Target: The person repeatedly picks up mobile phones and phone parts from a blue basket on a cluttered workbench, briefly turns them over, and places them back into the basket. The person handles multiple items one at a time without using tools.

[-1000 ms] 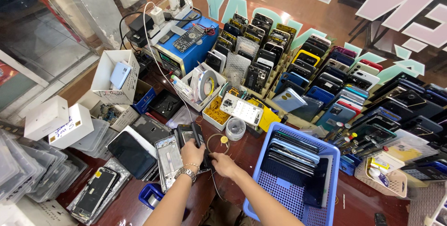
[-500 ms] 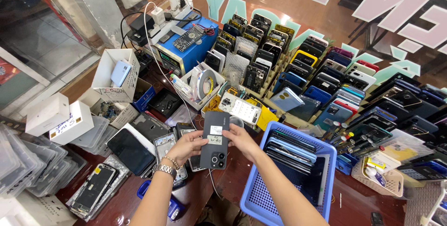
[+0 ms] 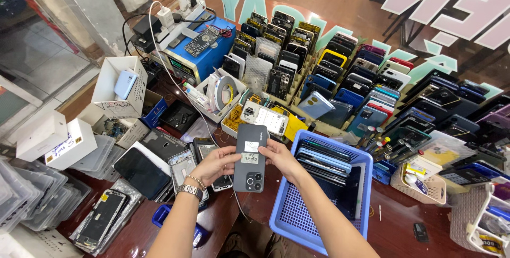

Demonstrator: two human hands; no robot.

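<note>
At centre frame, I note my left hand (image 3: 215, 163) and right hand (image 3: 280, 157) clamped on opposite edges of a dark grey smartphone (image 3: 250, 157), back upward so its stickers face me, beside the blue basket (image 3: 289, 215).

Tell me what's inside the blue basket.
The blue basket holds a stack of dark phone screens or back panels at its far end; the near part shows bare mesh. What lies under the stack is covered. The right hand is beside its rim.

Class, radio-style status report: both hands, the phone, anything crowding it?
Left hand and right hand grip dark phone, back up, stickers showing. Held above table. Blue basket just right, loose screens left.
</note>
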